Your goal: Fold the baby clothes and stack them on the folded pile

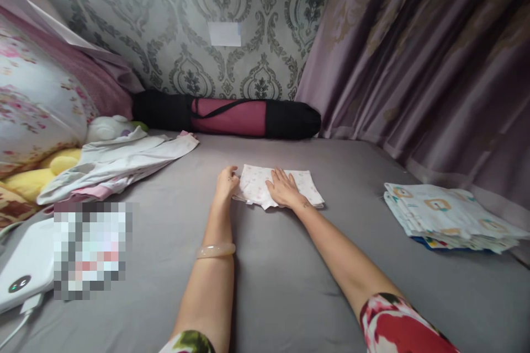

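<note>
A folded white cloth (254, 181) with a small pinkish print lies flat on the grey bed sheet in front of me. Whether it is a garment cannot be made out. My right hand (284, 187) rests palm down on its middle, fingers stretched out and slightly spread. At the cloth's left edge is my left hand (227, 181), its fingers curled in and closed at the border; the fingertips are partly hidden. A pale bangle (216, 251) circles my left forearm.
A stack of folded patterned cloths (449, 212) sits at the right, near the curtain (414, 55). Loose clothes (124, 160) and a yellow plush toy (33, 176) lie left. A white power bank (28, 259) with a cable is nearer. A long black-and-red bag (232, 116) lies along the wall.
</note>
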`<state>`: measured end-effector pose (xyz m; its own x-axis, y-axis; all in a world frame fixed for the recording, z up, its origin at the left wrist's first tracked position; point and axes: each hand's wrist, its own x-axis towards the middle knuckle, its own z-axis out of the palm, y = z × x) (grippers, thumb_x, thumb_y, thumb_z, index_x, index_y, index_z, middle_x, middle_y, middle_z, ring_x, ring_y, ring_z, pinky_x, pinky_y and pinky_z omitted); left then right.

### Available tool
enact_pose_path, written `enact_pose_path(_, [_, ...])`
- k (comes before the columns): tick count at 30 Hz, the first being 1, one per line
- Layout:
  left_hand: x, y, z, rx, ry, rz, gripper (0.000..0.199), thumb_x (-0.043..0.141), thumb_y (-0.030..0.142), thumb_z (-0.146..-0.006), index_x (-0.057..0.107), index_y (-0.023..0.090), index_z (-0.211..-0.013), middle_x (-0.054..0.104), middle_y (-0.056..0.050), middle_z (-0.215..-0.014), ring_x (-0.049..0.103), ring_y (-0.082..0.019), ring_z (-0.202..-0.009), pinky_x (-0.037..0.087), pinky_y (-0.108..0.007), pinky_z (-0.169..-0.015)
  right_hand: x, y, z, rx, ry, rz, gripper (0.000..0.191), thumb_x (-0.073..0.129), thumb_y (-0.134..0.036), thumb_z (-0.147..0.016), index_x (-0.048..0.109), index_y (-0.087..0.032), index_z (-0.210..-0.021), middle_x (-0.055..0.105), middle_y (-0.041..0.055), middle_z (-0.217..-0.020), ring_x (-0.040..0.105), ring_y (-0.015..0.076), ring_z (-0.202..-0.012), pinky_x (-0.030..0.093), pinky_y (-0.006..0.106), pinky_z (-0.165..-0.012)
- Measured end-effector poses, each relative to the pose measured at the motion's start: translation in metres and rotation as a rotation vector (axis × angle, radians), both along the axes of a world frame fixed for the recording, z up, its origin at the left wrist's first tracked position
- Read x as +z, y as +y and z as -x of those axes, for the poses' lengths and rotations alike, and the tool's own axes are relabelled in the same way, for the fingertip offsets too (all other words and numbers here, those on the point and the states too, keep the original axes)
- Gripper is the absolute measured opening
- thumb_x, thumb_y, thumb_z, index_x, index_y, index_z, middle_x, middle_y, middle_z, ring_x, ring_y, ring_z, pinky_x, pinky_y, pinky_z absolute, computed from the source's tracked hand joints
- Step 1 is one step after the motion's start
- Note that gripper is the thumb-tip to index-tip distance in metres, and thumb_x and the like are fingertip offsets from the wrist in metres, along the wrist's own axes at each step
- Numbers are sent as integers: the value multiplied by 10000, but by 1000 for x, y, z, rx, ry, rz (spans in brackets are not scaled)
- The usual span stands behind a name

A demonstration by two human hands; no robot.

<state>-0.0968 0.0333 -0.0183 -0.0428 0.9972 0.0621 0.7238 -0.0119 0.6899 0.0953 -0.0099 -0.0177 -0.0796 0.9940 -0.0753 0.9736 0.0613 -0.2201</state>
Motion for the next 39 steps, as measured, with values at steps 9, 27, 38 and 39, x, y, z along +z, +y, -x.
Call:
enact_pose_path(9, [-2,0,1,9,19,12,446,413,81,-847,627,116,-1237,658,-140,-1244,597,-214,-1187,431,-283,-1009,1,9,48,67,72,-53,624,221,-392,-990,260,-56,-1514,203,119,-1595,130,231,-1476,52,443,-1186])
enact_pose_path(27, [-4,3,1,22,-30,13,471,423,72,-807,630,104,-1229,676,-144,-1210,609,-215,-1166,458,-290,-984,0,25,84,149,61,-82,588,208,-340,-1000,291,-30,-1492,222,148,-1588,136,248,-1473,69,455,-1182])
enact_pose_path(38, [0,3,-8,-3,22,-6,478,417,76,-824,599,119,-1264,671,-135,-1214,609,-226,-1155,451,-307,-988,6,29,63,117,264,-57,564,167,-352,-1002,300,-121,-1499,263,86,-1585,189,188,-1464,168,379,-1179])
enact_pose_path(39, [1,2,-11,-14,30,-12,491,418,67,-816,593,124,-1271,677,-129,-1200,613,-224,-1143,452,-308,-986,9,27,55,100,271,-62,565,171,-352,-1000,295,-122,-1502,258,86,-1586,183,189,-1466,171,382,-1179])
